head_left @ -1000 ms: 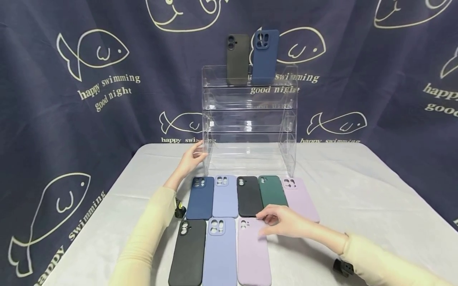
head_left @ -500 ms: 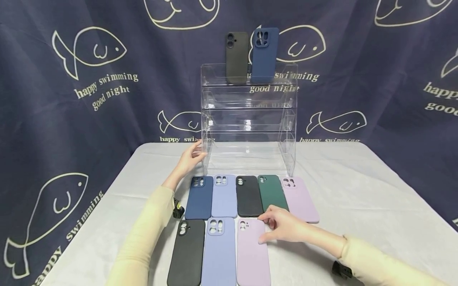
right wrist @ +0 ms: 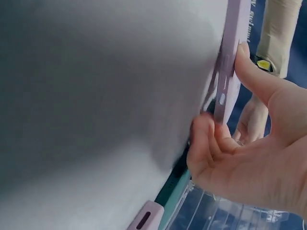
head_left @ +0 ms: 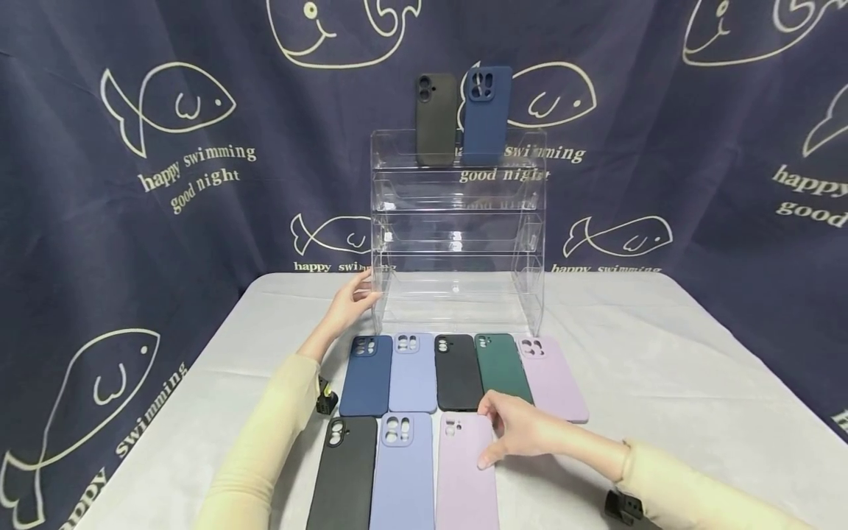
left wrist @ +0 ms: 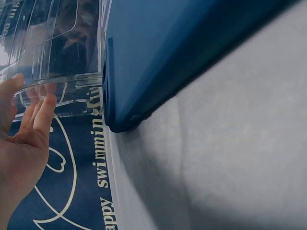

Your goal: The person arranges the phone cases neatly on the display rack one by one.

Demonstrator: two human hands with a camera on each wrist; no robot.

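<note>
In the head view, my left hand (head_left: 347, 305) holds the left side of a clear tiered display rack (head_left: 457, 322). The left wrist view shows its thumb and fingers around the edge of the rack's side panel (left wrist: 62, 81). My right hand (head_left: 520, 429) pinches the upper right corner of the lilac phone case (head_left: 466, 478) in the front row. The right wrist view has the thumb on this case's face and fingers curled at its top end. Left of it lie a light blue phone case (head_left: 402, 478) and a black phone case (head_left: 342, 475).
Behind the front row lie a dark blue case (head_left: 366, 379), another light blue case (head_left: 414, 379), another black case (head_left: 458, 375), a green case (head_left: 502, 361) and another lilac case (head_left: 556, 379). A dark grey case (head_left: 435, 121) and a blue case (head_left: 486, 121) stand on the rack's top tier.
My right hand has come onto the front lilac case, its thumb settling on the face and its fingers at the top corner. My left hand stays on the rack. The head view has shifted slightly.
</note>
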